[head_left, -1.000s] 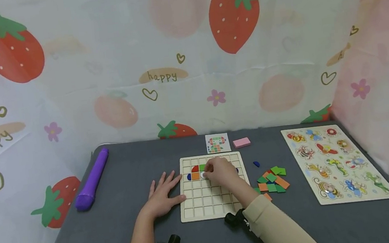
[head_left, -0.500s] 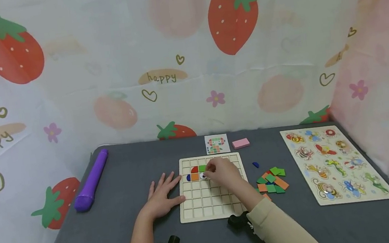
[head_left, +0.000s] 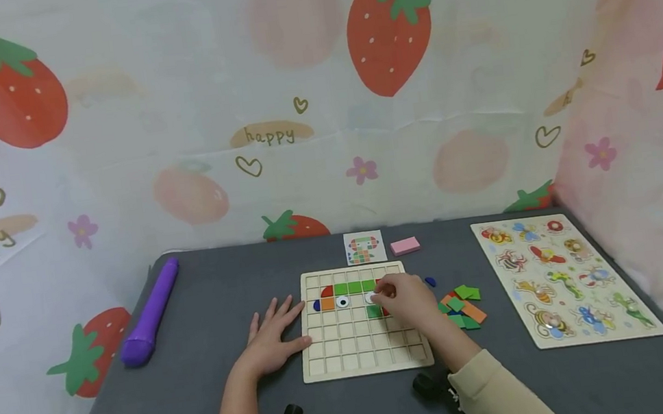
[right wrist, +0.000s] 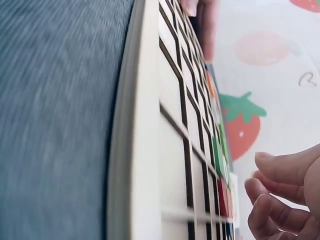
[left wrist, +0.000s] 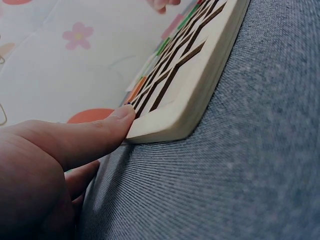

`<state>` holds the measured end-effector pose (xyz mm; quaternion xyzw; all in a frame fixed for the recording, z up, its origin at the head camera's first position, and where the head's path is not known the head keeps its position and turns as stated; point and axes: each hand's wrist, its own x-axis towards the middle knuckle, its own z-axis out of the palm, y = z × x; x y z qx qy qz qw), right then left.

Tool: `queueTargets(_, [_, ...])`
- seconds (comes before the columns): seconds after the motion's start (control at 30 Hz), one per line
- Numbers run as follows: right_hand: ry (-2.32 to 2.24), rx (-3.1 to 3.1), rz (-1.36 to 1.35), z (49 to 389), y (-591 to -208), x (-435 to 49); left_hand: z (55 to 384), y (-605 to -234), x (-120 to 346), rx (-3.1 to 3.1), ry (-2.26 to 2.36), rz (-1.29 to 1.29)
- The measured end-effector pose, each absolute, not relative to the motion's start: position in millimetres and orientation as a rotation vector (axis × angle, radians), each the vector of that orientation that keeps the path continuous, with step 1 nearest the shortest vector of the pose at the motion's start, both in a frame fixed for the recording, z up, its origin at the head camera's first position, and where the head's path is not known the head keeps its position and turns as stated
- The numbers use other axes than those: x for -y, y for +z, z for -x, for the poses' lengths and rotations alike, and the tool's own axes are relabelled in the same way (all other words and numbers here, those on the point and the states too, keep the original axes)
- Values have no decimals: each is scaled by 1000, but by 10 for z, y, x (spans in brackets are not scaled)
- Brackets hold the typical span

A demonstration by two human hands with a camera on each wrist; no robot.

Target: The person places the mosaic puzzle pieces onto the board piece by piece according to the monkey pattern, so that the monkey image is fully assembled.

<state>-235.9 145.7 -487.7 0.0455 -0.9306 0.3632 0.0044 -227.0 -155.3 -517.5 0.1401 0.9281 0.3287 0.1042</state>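
Observation:
A pale wooden grid board [head_left: 332, 367] lies on the dark table, with coloured tiles in its upper rows. My left hand [head_left: 270, 344] rests spread at the board's left side; in the left wrist view its thumb [left wrist: 95, 137] touches the board's edge. Over the right part of the tiles is my right hand [head_left: 410, 299], fingertips by a round eye tile [head_left: 370, 297]. Its fingers look curled in the right wrist view, thumb near index, with nothing seen between them. Another eye tile [head_left: 342, 302] sits left, beside an orange tile [head_left: 327, 303]. Green tiles [head_left: 354, 287] line the row above.
Loose green and orange tiles [head_left: 473, 312] lie right of the board, partly behind the right hand. A pattern card [head_left: 365, 248] and a pink block [head_left: 405, 246] stand beyond it. An insect picture board [head_left: 565, 289] lies far right, a purple stick [head_left: 152, 312] far left.
My right hand has moved right, from the left eye tile to the right one, uncovering the left eye tile and more green tiles. The left hand stays on the board's side.

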Motion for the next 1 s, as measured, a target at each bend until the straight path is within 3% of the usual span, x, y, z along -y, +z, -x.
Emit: queueTargets(1.0, [1111,2900,73,2241,-4838,-2527,2263,-5152,1557,-2736,965,-417])
